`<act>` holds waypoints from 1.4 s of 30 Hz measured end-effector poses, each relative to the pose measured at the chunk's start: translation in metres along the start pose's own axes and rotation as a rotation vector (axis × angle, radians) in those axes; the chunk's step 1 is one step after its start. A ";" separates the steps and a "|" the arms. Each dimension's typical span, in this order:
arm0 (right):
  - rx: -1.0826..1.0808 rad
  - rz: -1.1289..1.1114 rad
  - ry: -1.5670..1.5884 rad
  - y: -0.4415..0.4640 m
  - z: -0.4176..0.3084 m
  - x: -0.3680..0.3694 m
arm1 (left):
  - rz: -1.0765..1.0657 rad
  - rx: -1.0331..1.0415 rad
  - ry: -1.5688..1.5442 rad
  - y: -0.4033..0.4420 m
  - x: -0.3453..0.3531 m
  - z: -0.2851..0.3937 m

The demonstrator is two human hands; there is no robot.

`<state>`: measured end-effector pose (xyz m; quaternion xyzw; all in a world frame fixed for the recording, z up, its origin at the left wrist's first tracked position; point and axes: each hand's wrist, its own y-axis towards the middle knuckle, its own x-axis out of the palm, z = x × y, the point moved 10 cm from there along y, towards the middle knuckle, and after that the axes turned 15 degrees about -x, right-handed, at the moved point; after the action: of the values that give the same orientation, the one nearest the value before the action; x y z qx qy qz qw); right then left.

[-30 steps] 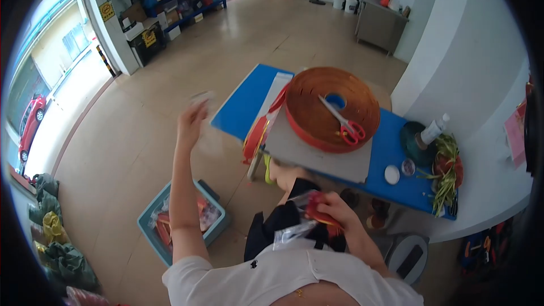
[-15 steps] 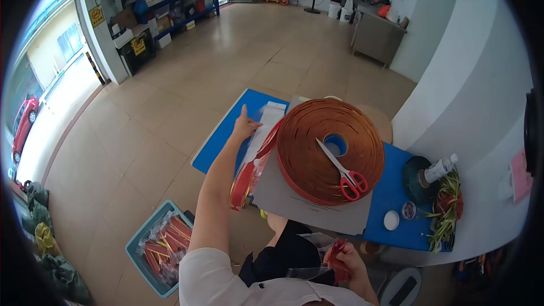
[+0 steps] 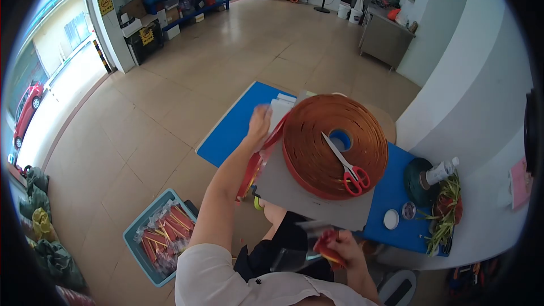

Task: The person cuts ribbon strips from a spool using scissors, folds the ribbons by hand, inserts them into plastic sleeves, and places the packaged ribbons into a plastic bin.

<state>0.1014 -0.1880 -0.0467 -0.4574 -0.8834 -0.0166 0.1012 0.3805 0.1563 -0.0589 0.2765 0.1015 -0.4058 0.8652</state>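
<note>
My left hand (image 3: 259, 123) is over a stack of clear and white plastic sleeves (image 3: 279, 110) on the blue table; its fingertips are blurred. My right hand (image 3: 347, 249), low by my lap, is closed around a folded red ribbon bundle (image 3: 327, 246) with a yellowish edge. A clear plastic bag (image 3: 294, 254) is beside that bundle, over my dark shorts. A large brown-and-red ribbon roll (image 3: 309, 153) lies on a grey board (image 3: 317, 207). Red-handled scissors (image 3: 356, 180) rest on top of the roll. Red strips (image 3: 249, 178) hang off the table edge by my left forearm.
On the floor at left, a blue-grey crate (image 3: 136, 249) holds bagged red pieces (image 3: 167, 229). The blue table (image 3: 391, 173) carries a bottle (image 3: 441, 171), a small jar (image 3: 408, 210), a white lid (image 3: 391, 219) and green plants (image 3: 447, 215). A white wall stands at right.
My left hand has risen from a pointing, spread pose and blurs over the sleeves. My right hand has lifted and turned with the red bundle. The whole view has shifted slightly.
</note>
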 end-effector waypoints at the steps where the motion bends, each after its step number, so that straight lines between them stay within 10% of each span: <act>1: -0.109 0.042 -0.076 0.009 -0.024 0.003 | 0.143 0.024 -0.069 -0.001 -0.030 0.026; 2: -0.215 0.094 -0.152 0.016 -0.047 0.002 | 0.276 0.045 -0.139 -0.007 -0.060 0.050; 6: -0.305 0.168 -0.632 0.034 -0.101 -0.017 | -0.388 -0.211 -0.425 -0.100 -0.109 0.159; 10: -0.575 0.021 -0.539 0.058 -0.136 0.008 | -0.674 0.077 -0.258 -0.218 -0.115 0.212; 16: -0.514 -0.116 -0.492 0.092 -0.104 0.023 | -1.004 -0.833 -0.626 -0.303 -0.057 0.141; 19: -0.584 0.109 -0.479 0.088 -0.085 0.001 | -0.791 -1.001 -0.714 -0.303 -0.047 0.106; 26: 0.024 0.122 -0.137 0.041 -0.023 -0.002 | -0.797 -0.910 -0.824 -0.293 -0.042 0.118; 42: -0.222 0.376 -0.279 0.002 -0.023 -0.023 | -0.618 -0.959 -0.903 -0.284 -0.043 0.110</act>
<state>0.1195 -0.2082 -0.0290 -0.6198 -0.7809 -0.0310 -0.0713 0.1314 -0.0247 -0.0635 -0.3686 -0.0252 -0.6171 0.6947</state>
